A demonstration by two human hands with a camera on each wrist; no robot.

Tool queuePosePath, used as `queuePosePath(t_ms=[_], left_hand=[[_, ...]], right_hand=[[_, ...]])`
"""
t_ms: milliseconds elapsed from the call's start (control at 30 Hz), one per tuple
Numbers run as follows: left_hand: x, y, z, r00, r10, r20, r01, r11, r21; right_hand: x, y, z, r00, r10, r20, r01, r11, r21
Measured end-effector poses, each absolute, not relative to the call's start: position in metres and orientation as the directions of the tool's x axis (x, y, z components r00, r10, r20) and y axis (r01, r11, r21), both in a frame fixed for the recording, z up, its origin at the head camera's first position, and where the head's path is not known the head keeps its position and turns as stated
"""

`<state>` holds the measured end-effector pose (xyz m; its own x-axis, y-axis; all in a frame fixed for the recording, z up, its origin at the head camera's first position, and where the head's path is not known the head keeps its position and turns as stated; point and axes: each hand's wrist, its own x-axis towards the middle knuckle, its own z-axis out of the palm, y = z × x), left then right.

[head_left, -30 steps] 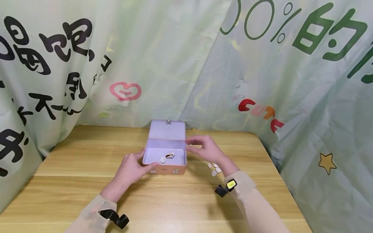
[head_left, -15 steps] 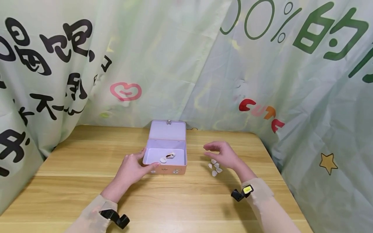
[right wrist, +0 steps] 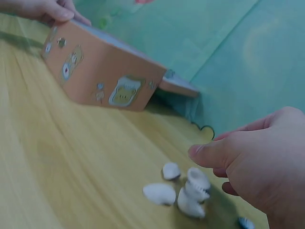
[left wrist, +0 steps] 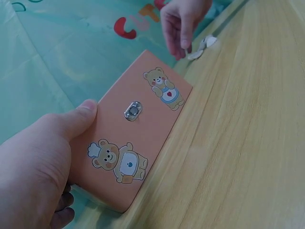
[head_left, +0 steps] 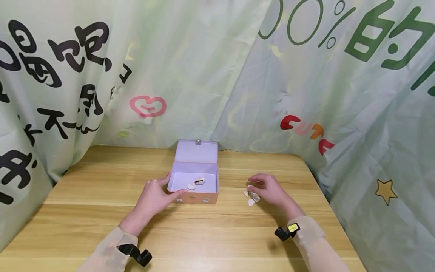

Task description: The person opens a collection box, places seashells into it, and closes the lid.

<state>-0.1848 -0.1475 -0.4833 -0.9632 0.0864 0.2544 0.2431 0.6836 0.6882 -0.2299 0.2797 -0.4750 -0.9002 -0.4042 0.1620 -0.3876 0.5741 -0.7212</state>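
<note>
A small hinged tin box (head_left: 185,197), orange outside and lilac inside, stands with its lid (head_left: 197,152) swung back. My left hand (head_left: 153,198) grips its left end, thumb on the front rim and fingers round the side. Inside lie a pale round shell (head_left: 191,186) and a brown-and-white shell (head_left: 199,181). To the right of the box, my right hand (head_left: 270,189) hovers over a little heap of white seashells (right wrist: 159,193), thumb and fingers apart. Nothing shows between them. In the left wrist view, bear pictures and a metal clasp (left wrist: 133,110) mark the box front.
The wooden table (head_left: 204,238) reaches back to a printed curtain (head_left: 190,75), which hangs behind the box and along both sides. A small dark-striped shell (right wrist: 246,223) lies apart from the heap, below my right hand in the right wrist view.
My right hand has moved away from the box's right side, rightward and down to the shell heap. The left hand keeps its grip on the box.
</note>
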Motion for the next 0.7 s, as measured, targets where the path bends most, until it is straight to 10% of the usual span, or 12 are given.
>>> queuePosePath(t_ms=[700], left_hand=[[-0.184,-0.146,-0.481,-0.963,0.08,0.257,0.239,0.694,0.679]], right_hand=[[-0.231,0.282,-0.492,-0.9,-0.422,0.111,-0.372,0.609,-0.7]])
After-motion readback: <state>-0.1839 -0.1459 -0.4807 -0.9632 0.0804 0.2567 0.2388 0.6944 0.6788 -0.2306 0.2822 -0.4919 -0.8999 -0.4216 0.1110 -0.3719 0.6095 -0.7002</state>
